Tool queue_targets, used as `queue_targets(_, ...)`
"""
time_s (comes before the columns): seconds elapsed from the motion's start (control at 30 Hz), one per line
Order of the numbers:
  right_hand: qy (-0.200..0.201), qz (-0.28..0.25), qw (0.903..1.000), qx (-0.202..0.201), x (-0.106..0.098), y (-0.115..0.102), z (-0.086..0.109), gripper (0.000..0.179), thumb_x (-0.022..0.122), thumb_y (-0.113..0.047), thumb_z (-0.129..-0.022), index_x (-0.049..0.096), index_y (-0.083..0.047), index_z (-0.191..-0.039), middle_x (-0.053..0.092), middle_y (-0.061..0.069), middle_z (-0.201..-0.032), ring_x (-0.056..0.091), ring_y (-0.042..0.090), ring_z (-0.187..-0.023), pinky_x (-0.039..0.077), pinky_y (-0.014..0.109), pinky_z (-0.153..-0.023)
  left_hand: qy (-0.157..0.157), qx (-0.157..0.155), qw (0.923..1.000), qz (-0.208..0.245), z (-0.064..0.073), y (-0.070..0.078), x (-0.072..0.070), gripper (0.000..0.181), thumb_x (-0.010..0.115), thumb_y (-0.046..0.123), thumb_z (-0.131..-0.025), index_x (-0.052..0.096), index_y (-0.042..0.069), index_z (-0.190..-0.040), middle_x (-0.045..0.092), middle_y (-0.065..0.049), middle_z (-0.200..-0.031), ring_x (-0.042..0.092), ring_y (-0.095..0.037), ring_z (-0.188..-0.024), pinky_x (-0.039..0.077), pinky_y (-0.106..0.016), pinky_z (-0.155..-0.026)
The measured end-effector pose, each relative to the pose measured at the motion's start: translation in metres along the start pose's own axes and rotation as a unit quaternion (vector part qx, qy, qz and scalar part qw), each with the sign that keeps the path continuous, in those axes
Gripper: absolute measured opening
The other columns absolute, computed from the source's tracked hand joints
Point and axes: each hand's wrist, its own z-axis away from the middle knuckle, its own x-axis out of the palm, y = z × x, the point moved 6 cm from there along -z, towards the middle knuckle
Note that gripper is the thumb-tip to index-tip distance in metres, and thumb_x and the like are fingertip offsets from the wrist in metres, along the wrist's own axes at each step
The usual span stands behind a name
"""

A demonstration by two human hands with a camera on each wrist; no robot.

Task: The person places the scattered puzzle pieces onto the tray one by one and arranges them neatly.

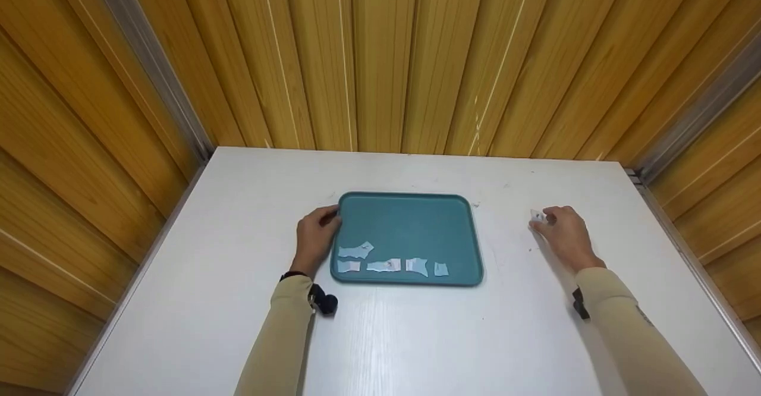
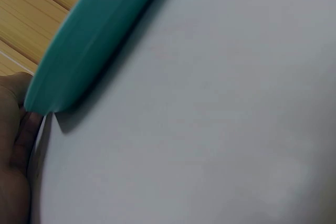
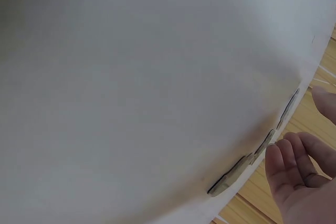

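Head view: one teal tray (image 1: 410, 223) carries five paper scraps (image 1: 384, 265), four in a row along the near side, one beyond the leftmost. With both forearms reaching forward, the left hand (image 1: 315, 238) grips the tray's left rim; the right hand (image 1: 568, 238), fingers bent nearly closed, pinches a sixth scrap (image 1: 537, 215) well apart.

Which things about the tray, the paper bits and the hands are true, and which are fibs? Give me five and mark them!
1. The left hand holds the tray at its left side. True.
2. The tray is bright red. False: it is blue-green.
3. Five paper scraps lie on the tray. True.
4. Those scraps line the tray's far edge. False: they lie toward its near edge.
5. The right hand is off to the tray's right, at another scrap. True.
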Motion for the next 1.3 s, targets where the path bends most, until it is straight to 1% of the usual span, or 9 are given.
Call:
queue_targets(0.2,-0.018,0.01,0.9997,0.016,0.002,0.003,-0.004,0.052,0.069,-0.02,-0.104,0.057,0.019,-0.135,0.056,0.032,-0.123,0.056,0.045,-0.113,0.048,0.061,-0.101,0.001,0.002,1.0,0.002,-0.001,-0.001,0.0,0.034,0.071,0.008,-0.102,0.071,0.002,-0.135,0.072,-0.013,-0.13,0.067,-0.026,-0.119,0.054,-0.041,-0.103)
queue_targets(0.33,-0.027,0.02,0.9992,0.021,0.003,0.004,-0.008,0.051,0.07,-0.023,-0.104,0.06,0.019,-0.131,0.056,0.032,-0.121,0.055,0.046,-0.111,0.047,0.061,-0.099,0.006,0.006,0.9999,0.006,-0.001,-0.001,0.0,0.033,0.072,0.006,-0.101,0.072,0.001,-0.133,0.073,-0.014,-0.127,0.068,-0.027,-0.117,0.055,-0.042,-0.101)
queue_targets(0.47,-0.026,0.031,0.999,0.021,0.002,0.004,-0.01,0.049,0.07,-0.023,-0.103,0.062,0.018,-0.129,0.057,0.033,-0.12,0.056,0.047,-0.111,0.048,0.061,-0.097,0.008,0.006,0.9999,0.008,-0.002,0.0,0.0,0.032,0.072,0.005,-0.101,0.072,0.001,-0.133,0.073,-0.015,-0.127,0.069,-0.027,-0.116,0.055,-0.042,-0.101)
queue_targets(0.63,-0.019,0.037,0.999,0.014,0.002,0.004,-0.011,0.045,0.069,-0.022,-0.103,0.064,0.015,-0.127,0.058,0.03,-0.116,0.058,0.043,-0.105,0.05,0.057,-0.091,0.007,0.005,0.9999,0.006,-0.002,0.0,0.0,0.032,0.071,0.005,-0.101,0.072,0.001,-0.133,0.073,-0.015,-0.127,0.069,-0.027,-0.116,0.055,-0.042,-0.101)
queue_targets(0.73,-0.019,0.036,0.9991,0.008,0.002,0.004,-0.011,0.044,0.069,-0.021,-0.103,0.064,0.016,-0.127,0.059,0.03,-0.117,0.058,0.044,-0.107,0.05,0.059,-0.091,0.009,0.009,0.9999,0.002,-0.001,0.001,-0.001,0.032,0.071,0.005,-0.101,0.072,0.0,-0.132,0.073,-0.015,-0.127,0.069,-0.028,-0.117,0.055,-0.043,-0.101)
queue_targets(0.87,-0.022,0.032,0.9992,0.004,0.003,0.003,-0.011,0.044,0.068,-0.022,-0.104,0.064,0.015,-0.126,0.058,0.032,-0.12,0.057,0.048,-0.112,0.048,0.062,-0.096,0.01,0.012,0.9999,0.002,-0.001,0.001,-0.001,0.032,0.073,0.005,-0.1,0.073,0.0,-0.132,0.073,-0.015,-0.127,0.069,-0.028,-0.117,0.055,-0.043,-0.101)
queue_targets(1.0,-0.024,0.032,0.9992,0.006,0.003,0.003,-0.013,0.043,0.068,-0.023,-0.105,0.064,0.015,-0.125,0.058,0.032,-0.121,0.056,0.049,-0.115,0.047,0.063,-0.098,0.007,0.007,0.9999,0.002,-0.001,0.001,0.0,0.033,0.073,0.006,-0.1,0.073,0.001,-0.132,0.073,-0.014,-0.128,0.068,-0.027,-0.118,0.054,-0.042,-0.102)
queue_targets(1.17,-0.024,0.039,0.9989,-0.003,0.005,0.002,-0.015,0.039,0.065,-0.018,-0.104,0.063,0.016,-0.126,0.058,0.032,-0.12,0.056,0.048,-0.113,0.048,0.063,-0.098,0.008,0.003,1.0,0.003,-0.001,0.002,-0.001,0.032,0.073,0.007,-0.1,0.073,0.002,-0.132,0.073,-0.014,-0.127,0.069,-0.027,-0.116,0.055,-0.042,-0.101)
queue_targets(1.3,-0.03,0.03,0.999,-0.016,0.008,0.001,-0.017,0.038,0.06,-0.01,-0.1,0.062,0.017,-0.126,0.058,0.033,-0.121,0.057,0.048,-0.112,0.047,0.063,-0.1,0.011,0.008,0.9999,0.005,0.0,0.003,-0.002,0.032,0.073,0.006,-0.1,0.073,0.001,-0.132,0.074,-0.014,-0.126,0.069,-0.027,-0.115,0.055,-0.042,-0.1)
